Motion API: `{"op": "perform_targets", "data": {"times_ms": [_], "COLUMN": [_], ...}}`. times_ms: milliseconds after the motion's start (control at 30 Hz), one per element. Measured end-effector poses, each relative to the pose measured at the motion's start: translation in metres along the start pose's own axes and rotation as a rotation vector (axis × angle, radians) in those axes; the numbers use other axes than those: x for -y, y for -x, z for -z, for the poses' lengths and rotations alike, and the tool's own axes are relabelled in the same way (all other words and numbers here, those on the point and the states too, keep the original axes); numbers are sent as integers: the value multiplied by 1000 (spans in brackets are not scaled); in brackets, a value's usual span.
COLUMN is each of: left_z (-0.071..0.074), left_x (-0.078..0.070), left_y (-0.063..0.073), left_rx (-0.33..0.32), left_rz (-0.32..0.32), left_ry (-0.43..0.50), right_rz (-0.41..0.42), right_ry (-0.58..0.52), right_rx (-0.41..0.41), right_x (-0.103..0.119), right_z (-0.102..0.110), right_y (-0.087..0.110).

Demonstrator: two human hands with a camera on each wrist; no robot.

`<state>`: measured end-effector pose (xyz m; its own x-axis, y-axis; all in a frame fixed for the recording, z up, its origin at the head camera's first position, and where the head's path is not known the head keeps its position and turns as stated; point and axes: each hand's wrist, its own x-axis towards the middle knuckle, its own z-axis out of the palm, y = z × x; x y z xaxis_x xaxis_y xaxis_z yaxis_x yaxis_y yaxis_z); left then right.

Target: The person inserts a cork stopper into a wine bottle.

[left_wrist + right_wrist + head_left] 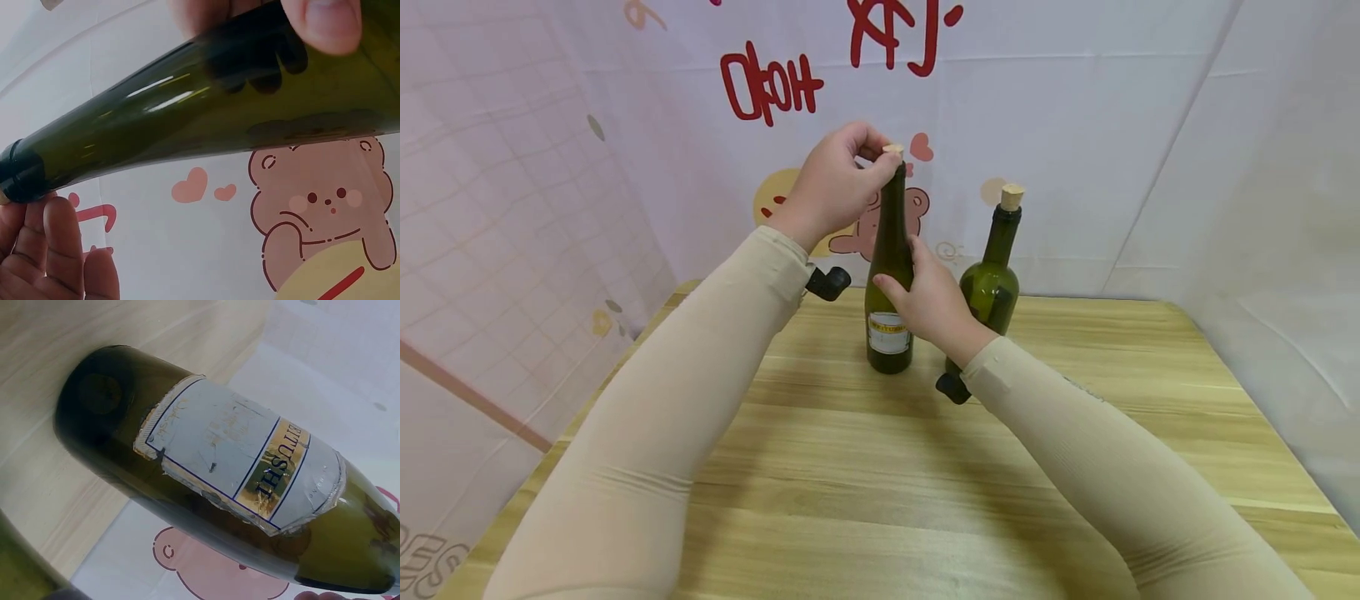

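Observation:
A tall dark green wine bottle (892, 225) stands upright on the table, with a worn white and gold label (219, 440) on its lower body. My left hand (846, 179) pinches the cork (892, 149) at the bottle's mouth between thumb and fingers. Around the bottle's body, below the neck, my right hand (934, 300) grips with the thumb in front. In the left wrist view the right thumb (331, 25) lies across the glass, while the left fingers (56, 244) reach up to the mouth.
A second green bottle (992, 287) stands close on the right, partly behind the right hand, with a cork (1012, 197) sticking out of its mouth. The wooden table (820, 483) meets a white printed cloth (1060, 108) at the back. Black wrist mounts (829, 283) jut from both sleeves.

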<state>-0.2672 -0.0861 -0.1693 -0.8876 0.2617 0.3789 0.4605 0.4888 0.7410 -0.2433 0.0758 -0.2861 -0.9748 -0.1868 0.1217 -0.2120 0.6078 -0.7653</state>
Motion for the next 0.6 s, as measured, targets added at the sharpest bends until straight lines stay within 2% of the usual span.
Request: {"op": "perform_targets", "data": {"times_ms": [267,600], "left_z": [-1,0], "left_x": [3,11], "left_y": [1,5], "left_rx": [8,66], "left_rz": [-6,-29], "left_ry": [-19,-50], "right_rz": [-19,5], "right_ry": [45,43], "right_rx": [-1,-6], "right_x": [1,-1], "right_z": [4,5], "right_y": [8,14]}}
